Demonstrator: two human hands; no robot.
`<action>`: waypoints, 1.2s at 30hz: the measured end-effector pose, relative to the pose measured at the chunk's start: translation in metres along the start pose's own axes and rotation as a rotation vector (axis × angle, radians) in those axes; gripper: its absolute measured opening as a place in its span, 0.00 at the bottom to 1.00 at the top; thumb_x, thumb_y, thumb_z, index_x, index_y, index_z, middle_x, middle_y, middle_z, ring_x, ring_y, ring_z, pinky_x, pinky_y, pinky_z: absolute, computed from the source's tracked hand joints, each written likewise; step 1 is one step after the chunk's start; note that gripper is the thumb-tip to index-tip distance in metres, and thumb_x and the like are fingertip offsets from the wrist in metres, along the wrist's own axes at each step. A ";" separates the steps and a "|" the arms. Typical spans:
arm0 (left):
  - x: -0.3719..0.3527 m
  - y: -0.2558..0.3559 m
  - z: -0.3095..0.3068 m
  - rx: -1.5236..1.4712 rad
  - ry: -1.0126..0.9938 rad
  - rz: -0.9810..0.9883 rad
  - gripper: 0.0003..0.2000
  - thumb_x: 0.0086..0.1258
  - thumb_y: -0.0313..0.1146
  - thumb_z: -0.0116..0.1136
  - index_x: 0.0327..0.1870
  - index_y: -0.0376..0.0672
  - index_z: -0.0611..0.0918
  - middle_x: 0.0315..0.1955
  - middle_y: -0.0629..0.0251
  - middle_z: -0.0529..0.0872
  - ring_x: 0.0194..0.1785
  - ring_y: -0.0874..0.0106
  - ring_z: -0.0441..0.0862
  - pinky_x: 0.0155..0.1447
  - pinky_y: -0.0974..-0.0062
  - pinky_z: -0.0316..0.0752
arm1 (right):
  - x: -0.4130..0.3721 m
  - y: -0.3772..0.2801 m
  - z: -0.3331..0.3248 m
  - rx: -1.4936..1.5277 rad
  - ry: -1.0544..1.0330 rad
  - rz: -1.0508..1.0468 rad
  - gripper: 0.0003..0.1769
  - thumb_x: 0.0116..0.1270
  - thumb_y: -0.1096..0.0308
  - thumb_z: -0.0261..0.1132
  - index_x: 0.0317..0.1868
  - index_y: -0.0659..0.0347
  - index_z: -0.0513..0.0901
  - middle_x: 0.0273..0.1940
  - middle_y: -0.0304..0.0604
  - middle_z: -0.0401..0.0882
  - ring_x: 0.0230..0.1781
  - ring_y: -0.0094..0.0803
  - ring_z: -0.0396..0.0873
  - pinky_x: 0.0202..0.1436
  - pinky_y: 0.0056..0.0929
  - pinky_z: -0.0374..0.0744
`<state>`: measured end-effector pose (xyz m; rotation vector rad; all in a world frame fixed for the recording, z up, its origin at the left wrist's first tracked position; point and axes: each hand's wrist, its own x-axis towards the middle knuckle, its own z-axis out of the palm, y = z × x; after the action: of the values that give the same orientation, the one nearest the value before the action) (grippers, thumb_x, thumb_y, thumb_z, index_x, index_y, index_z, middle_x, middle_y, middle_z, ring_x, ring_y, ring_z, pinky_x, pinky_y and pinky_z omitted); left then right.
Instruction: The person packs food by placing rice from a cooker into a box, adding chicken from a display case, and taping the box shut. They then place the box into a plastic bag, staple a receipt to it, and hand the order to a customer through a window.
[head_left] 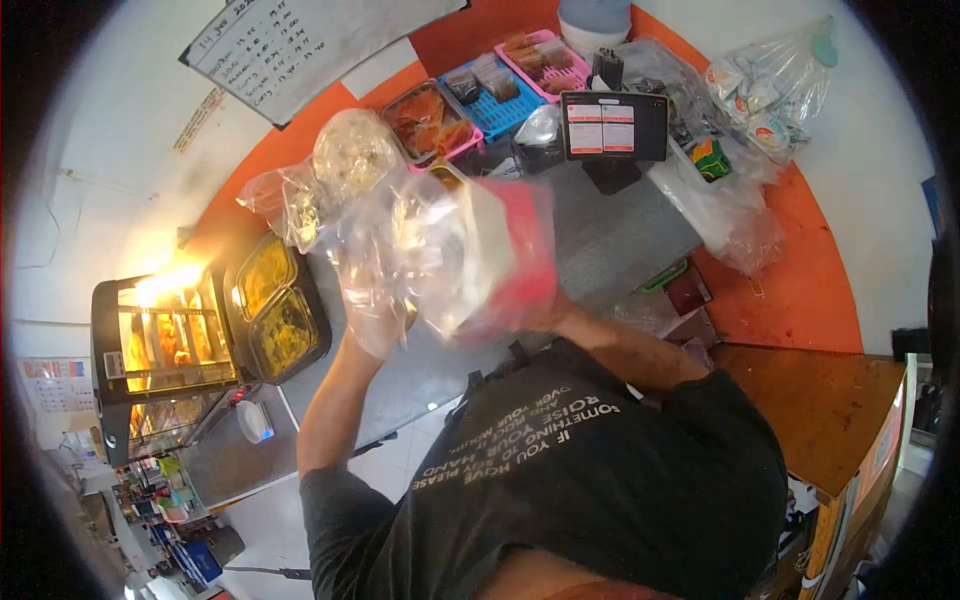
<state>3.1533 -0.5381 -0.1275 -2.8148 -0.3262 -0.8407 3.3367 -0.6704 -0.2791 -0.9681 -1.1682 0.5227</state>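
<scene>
A clear plastic bag (425, 240) is held up over the counter, blurred by motion. Beside it, and partly behind the film, is a red-and-white package (515, 240), whose kind I cannot make out. My left hand (378, 312) is at the bag's lower left, with the plastic over its fingers, and seems closed on it. At the package's lower right edge, my right hand (543, 312) grips it, its fingers mostly hidden behind. More clear bags with pale contents (355, 155) lie just beyond my left hand.
A grey counter (610, 225) spans the middle. At the back stand a tablet (614, 126), a blue basket (495, 95), and pink baskets (548, 65) of packets. Left are a black two-part tray (285, 310) with yellow food and a lit display case (165, 345). Plastic bags (720, 205) hang over the right edge.
</scene>
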 end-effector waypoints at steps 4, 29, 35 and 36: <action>0.042 -0.015 -0.018 -0.354 -0.276 -0.077 0.09 0.46 0.36 0.62 0.26 0.43 0.78 0.28 0.68 0.76 0.36 0.65 0.72 0.42 0.66 0.67 | 0.018 -0.002 -0.012 0.348 -0.161 0.622 0.32 0.62 0.53 0.69 0.63 0.55 0.72 0.54 0.48 0.77 0.53 0.44 0.76 0.56 0.50 0.76; -0.214 0.086 0.170 -0.124 -0.835 -0.954 0.15 0.71 0.33 0.52 0.54 0.38 0.82 0.49 0.47 0.83 0.52 0.51 0.80 0.59 0.57 0.70 | 0.207 0.213 -0.068 -1.353 -0.697 0.405 0.11 0.59 0.65 0.64 0.40 0.58 0.88 0.44 0.45 0.86 0.45 0.41 0.85 0.45 0.42 0.82; -0.217 0.084 0.181 -0.844 -0.306 -1.536 0.21 0.78 0.37 0.42 0.68 0.38 0.71 0.56 0.53 0.80 0.55 0.60 0.79 0.63 0.65 0.69 | 0.158 0.150 -0.130 -1.037 0.053 -0.124 0.11 0.54 0.66 0.66 0.37 0.58 0.77 0.55 0.43 0.77 0.60 0.43 0.70 0.61 0.46 0.67; -0.215 0.080 0.184 -1.034 -0.237 -1.780 0.23 0.81 0.40 0.39 0.70 0.37 0.68 0.58 0.53 0.79 0.57 0.63 0.78 0.64 0.67 0.68 | 0.139 0.148 -0.144 -1.108 0.157 -0.086 0.10 0.54 0.67 0.65 0.36 0.59 0.76 0.58 0.45 0.75 0.62 0.45 0.69 0.61 0.49 0.67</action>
<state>3.0939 -0.6049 -0.4078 -2.5254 -3.4625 -0.8970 3.5377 -0.5379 -0.3428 -1.8354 -1.3408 -0.3462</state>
